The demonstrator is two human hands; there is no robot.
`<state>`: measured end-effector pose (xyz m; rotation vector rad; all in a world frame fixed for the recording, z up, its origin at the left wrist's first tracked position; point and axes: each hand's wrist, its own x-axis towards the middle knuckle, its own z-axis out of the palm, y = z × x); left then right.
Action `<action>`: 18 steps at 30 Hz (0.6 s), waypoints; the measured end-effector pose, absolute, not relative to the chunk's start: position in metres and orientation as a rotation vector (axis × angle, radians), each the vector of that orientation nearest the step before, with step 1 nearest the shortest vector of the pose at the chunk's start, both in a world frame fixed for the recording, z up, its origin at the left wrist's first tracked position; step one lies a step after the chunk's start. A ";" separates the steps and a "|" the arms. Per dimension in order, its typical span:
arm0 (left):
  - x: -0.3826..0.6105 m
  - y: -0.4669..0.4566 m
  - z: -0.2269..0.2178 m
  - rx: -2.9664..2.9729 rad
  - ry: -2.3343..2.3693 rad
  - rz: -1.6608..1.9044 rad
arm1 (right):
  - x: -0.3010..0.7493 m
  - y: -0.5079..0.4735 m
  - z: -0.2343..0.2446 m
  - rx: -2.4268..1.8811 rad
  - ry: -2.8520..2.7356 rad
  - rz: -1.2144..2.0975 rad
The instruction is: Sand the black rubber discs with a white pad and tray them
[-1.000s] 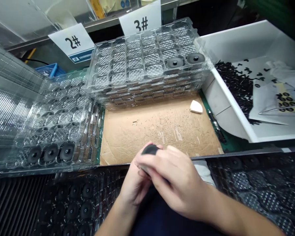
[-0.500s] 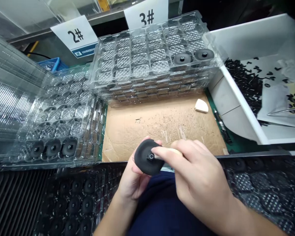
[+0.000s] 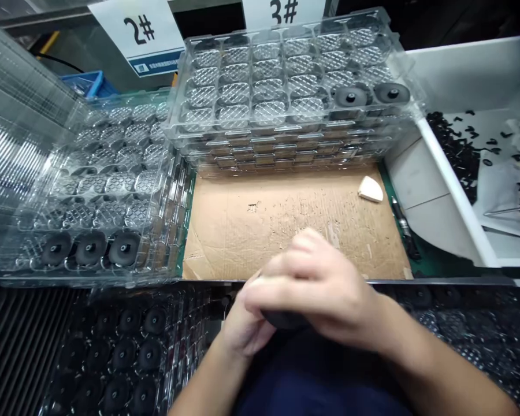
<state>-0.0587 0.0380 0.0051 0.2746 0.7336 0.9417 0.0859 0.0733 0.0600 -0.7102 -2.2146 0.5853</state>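
The black disc was held low, mostly hidden, closed between the fingers of the right hand and the left hand, just behind the worktop edge. Two discs were seated in the tray under the 3# card, its other pockets unfilled; three discs lined the left tray's near row. A cardboard sheet was spread between the trays.

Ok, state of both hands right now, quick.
Left hand: closed, holding the black disc from below, disc mostly hidden.
Right hand: closed over the same disc.
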 end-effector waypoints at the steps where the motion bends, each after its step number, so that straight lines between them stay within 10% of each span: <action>1: -0.061 0.037 0.004 0.274 0.689 0.920 | 0.090 0.076 0.055 -0.830 -2.166 0.595; 12: -0.090 0.037 -0.005 0.072 0.478 0.904 | 0.102 0.031 -0.057 -1.586 -1.991 0.955; 18: -0.088 0.036 0.001 0.145 0.440 0.895 | 0.097 0.056 0.015 -1.561 -1.839 0.730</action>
